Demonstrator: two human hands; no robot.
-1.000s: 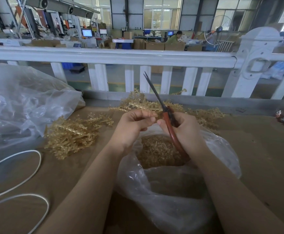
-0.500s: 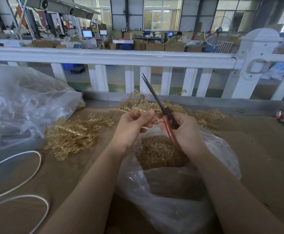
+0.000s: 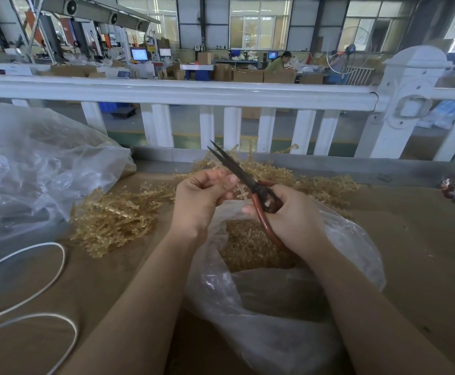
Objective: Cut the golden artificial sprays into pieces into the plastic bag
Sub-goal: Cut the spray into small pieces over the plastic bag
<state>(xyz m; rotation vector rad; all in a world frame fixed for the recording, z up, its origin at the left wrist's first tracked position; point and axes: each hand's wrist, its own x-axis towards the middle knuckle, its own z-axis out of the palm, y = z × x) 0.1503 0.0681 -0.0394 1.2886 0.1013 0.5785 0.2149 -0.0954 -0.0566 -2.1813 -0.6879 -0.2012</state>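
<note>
**Now snipping a little gold sprig over the bag**

Right now the person is in the middle of the cutting step. The left hand (image 3: 199,197) has its fingers curled and pinches a small golden sprig (image 3: 238,188) between thumb and fingertips. The right hand (image 3: 292,216) is wrapped around the red handles of the scissors (image 3: 248,182). The dark blades point up and away, and they look only a tiny bit apart at the tips. The sprig sits just beside the blades, near where they join.

Both hands are held above the open mouth of the plastic bag (image 3: 356,255). Lots of cut gold bits (image 3: 250,247) already lie inside it.

More golden sprays wait on the brown table. One pile (image 3: 118,217) lies to the left of the bag, and another pile (image 3: 315,180) lies behind the hands, by the white fence (image 3: 177,90).

I think the next move is to slide the sprig between the blades and squeeze, so the piece drops into the bag. The fingertips are close to the blades, so the left hand must hold the sprig well back.
</note>
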